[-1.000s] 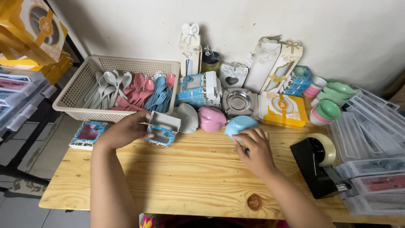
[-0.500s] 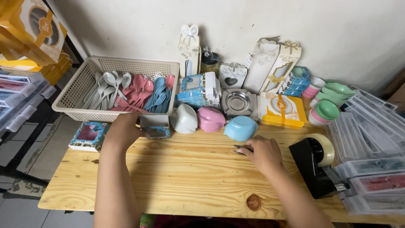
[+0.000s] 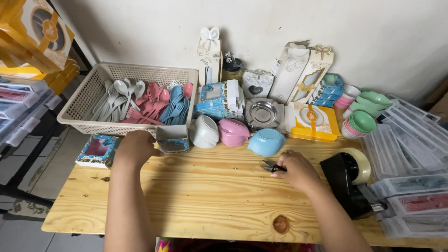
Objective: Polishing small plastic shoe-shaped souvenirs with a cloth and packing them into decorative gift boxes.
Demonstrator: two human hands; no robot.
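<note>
My left hand [image 3: 137,147] lies on the wooden table [image 3: 210,205] with its fingers loosely curled. Its fingertips touch the left side of a small open blue patterned box [image 3: 172,139], which stands against the front of the beige basket [image 3: 84,100]. My right hand [image 3: 296,170] is on the table to the right, closed over small black scissors [image 3: 269,166]. Their blades stick out to the left, just below a light blue bowl [image 3: 266,141].
The basket holds grey, pink and blue plastic spoons and forks [image 3: 144,102]. White [image 3: 204,132] and pink [image 3: 233,132] bowls, a metal dish [image 3: 262,113], gift boxes, stacked bowls [image 3: 361,122], a black tape dispenser [image 3: 350,179] and clear cases [image 3: 410,154] crowd the back and right. Another blue box [image 3: 98,150] lies at the left edge.
My left hand carried the small box from the table's middle to the basket's front, set it down and slid left. My right hand moved right onto the scissors.
</note>
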